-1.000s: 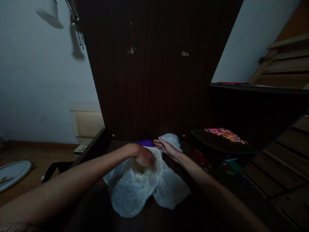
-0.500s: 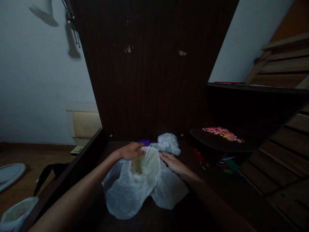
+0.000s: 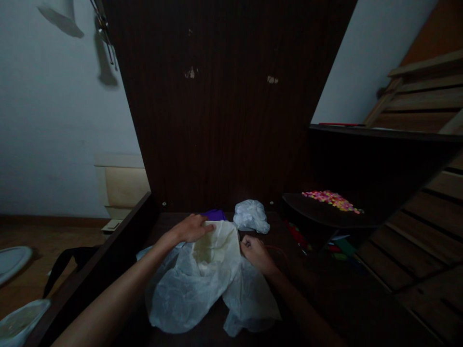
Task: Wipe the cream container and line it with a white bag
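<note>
Holding: white plastic bag (image 3: 195,289) gripped at its mouth, lying open on dark desk (image 3: 325,299), centre front
L hand (image 3: 191,229): fingers together, flat over far-left rim; can't tell if thumb pinches below
R hand (image 3: 257,253): fingers curled tight, clamped on right rim
Behind: small crumpled bag (image 3: 251,217), purple thing (image 3: 216,214) just beside L hand
Right: coloured bits (image 3: 333,200) on dark shelf (image 3: 318,218)

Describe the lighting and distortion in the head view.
Head view: dim overall; the white plastic bag between left hand and right hand is brightest, the dark wooden surface around it swallows detail. Head view too: the edges of the back panel splay outward, a wide-angle warp; soft shadows lie on the pale wall.
</note>
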Tool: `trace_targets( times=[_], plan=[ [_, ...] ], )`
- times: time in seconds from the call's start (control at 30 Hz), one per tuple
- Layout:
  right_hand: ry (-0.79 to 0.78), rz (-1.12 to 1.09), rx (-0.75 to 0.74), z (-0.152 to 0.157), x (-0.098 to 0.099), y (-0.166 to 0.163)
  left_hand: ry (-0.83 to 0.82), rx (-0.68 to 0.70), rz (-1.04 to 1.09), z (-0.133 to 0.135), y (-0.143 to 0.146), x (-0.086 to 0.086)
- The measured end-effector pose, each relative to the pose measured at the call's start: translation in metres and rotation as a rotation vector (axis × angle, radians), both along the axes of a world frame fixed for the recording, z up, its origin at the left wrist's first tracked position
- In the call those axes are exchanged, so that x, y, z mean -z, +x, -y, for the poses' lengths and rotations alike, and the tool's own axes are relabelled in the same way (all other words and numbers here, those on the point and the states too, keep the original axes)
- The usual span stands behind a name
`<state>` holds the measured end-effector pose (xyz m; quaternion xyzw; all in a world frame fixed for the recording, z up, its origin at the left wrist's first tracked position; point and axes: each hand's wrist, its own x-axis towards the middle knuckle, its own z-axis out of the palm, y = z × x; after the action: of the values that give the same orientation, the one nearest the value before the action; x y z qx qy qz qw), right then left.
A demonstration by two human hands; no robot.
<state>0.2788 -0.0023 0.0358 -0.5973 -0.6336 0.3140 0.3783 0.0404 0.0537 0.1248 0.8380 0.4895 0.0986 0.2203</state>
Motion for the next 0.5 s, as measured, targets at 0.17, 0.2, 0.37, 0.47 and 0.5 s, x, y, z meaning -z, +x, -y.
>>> trace_targets(
  times=[0.17, 0.2, 0.37, 0.47, 0.5],
  plan=[
    [0.094, 0.054, 0.093, 0.010, -0.031, 0.010, -0.024, 0.019, 0.152, 0.007, -0.012, -0.013],
    [0.126, 0.056, 0.113, 0.015, -0.037, 0.010, -0.037, 0.028, 0.218, 0.008, -0.015, -0.014],
    [0.121, -0.069, -0.039, 0.047, -0.040, -0.008, -0.185, 0.022, 0.504, 0.010, -0.023, -0.001],
    [0.083, -0.082, -0.047, 0.057, -0.032, -0.015, -0.180, -0.055, 0.615, 0.017, -0.027, 0.009],
    [0.117, -0.050, -0.016, 0.058, -0.033, -0.015, -0.134, -0.093, 0.639, 0.021, -0.029, 0.011]
  ],
)
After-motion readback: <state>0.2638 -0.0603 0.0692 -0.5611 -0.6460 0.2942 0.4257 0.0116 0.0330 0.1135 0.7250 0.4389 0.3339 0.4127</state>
